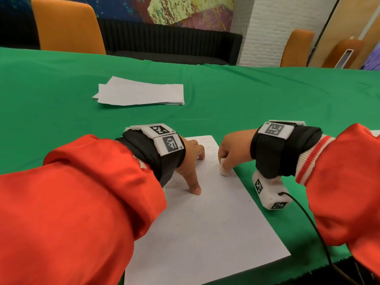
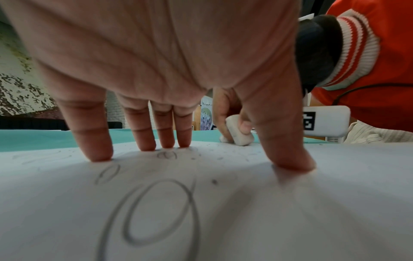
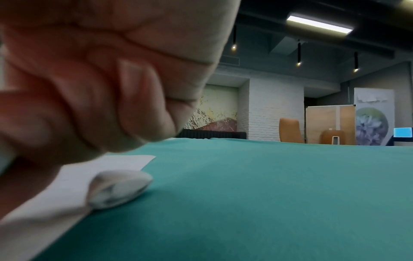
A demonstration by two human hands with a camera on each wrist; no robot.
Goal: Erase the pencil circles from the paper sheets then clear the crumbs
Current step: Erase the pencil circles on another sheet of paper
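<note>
A white paper sheet (image 1: 205,227) lies on the green cloth in front of me. Pencil circles (image 1: 211,155) show near its far end, and large ones (image 2: 156,211) show under my left palm in the left wrist view. My left hand (image 1: 193,169) presses the sheet flat with straight, spread fingers (image 2: 93,141) and thumb. My right hand (image 1: 224,163) pinches a white eraser (image 1: 225,172), whose lower end touches the sheet at its right edge. The eraser (image 3: 120,189) sits right on the paper's border in the right wrist view. Small dark crumbs (image 2: 214,181) dot the paper.
A stack of white sheets (image 1: 139,93) lies further back on the green table (image 1: 287,99). Another sheet's corner (image 1: 375,133) shows at the far right. A black cable (image 1: 308,219) runs from my right wrist to the table's front edge. Orange chairs (image 1: 67,25) stand beyond the table.
</note>
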